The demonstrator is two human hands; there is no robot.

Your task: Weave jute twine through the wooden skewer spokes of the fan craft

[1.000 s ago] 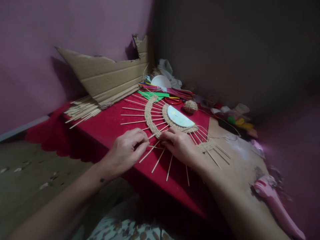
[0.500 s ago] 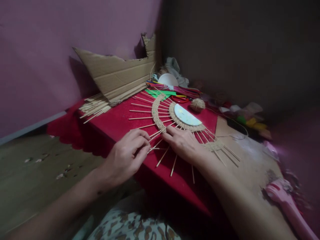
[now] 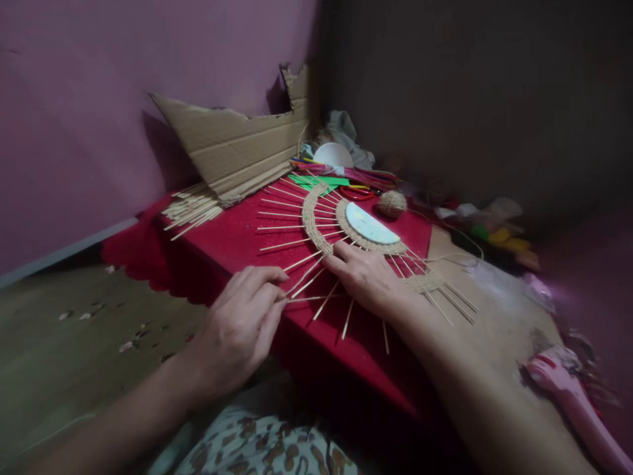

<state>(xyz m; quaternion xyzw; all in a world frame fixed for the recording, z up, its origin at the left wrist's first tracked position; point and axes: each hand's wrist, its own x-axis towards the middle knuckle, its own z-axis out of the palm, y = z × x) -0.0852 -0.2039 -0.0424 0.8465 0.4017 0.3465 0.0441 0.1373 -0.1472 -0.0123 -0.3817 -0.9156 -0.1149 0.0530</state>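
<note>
A fan-shaped piece of thin wooden sticks (image 3: 281,227) spreads out from a pale half-disc (image 3: 370,224) edged with woven twine. Farther out, a curved woven band (image 3: 310,221) of twine crosses the sticks. My left hand (image 3: 242,323) pinches a strand of twine (image 3: 309,299) off the table's front edge, near the stick tips. My right hand (image 3: 363,274) is closed with thumb and fingers at the lower end of the woven band, gripping the work there. Its fingertips are partly hidden.
A ball of twine (image 3: 392,204) sits behind the half-disc. Torn cardboard (image 3: 242,152) leans on the wall beside a bundle of sticks (image 3: 190,210). Coloured pipe cleaners (image 3: 366,177) lie at the back. A pink glue gun (image 3: 558,376) lies at the right on brown board (image 3: 494,316).
My left hand has moved a little down and left, drawing the twine out into a longer visible loop. My right hand stays at the end of the woven band.
</note>
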